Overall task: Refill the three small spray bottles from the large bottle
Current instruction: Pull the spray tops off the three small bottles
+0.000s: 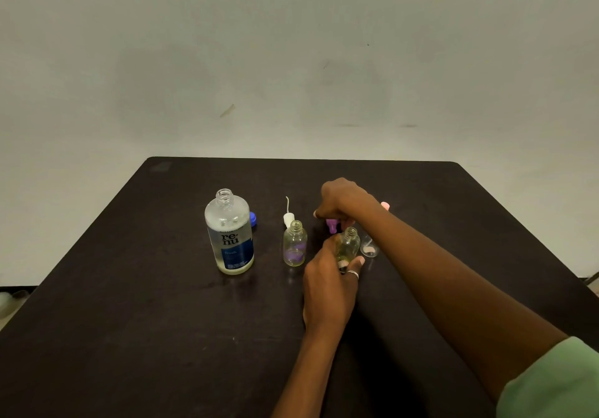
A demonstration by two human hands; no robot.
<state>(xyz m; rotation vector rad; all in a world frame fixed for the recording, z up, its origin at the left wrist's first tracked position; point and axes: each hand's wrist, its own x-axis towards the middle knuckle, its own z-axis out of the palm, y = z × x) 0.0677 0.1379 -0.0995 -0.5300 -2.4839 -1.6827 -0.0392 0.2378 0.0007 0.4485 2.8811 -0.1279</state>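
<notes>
Small spray bottles: three, all uncapped, in a row to the right of the large bottle [230,233] on the dark worktop [129,288]. Large bottle upright, neck open, its blue cap [253,219] just behind it.

- Nearest the large bottle: first small bottle [295,244], free-standing. White spray head [288,218] with dip tube lies just behind it.
- Next rightward: middle small bottle [350,242]. Left grip [330,284] is clamped round its lower body.
- Farthest from the large bottle: third small bottle [369,248], half hidden by the right forearm. Pink spray head [385,205] lies beyond it.

Right grip [343,203] is just behind the middle small bottle, fingers curled down onto the purple spray head [331,224], apparently pinching it. Cannot tell whether that head touches the worktop.

Step, as I read it: parking the purple spray head. Best laid on its side, tube clear of the open necks. Then bring the large bottle across while the left grip steadies the middle small bottle. Necks are narrow, so pour slowly.
</notes>
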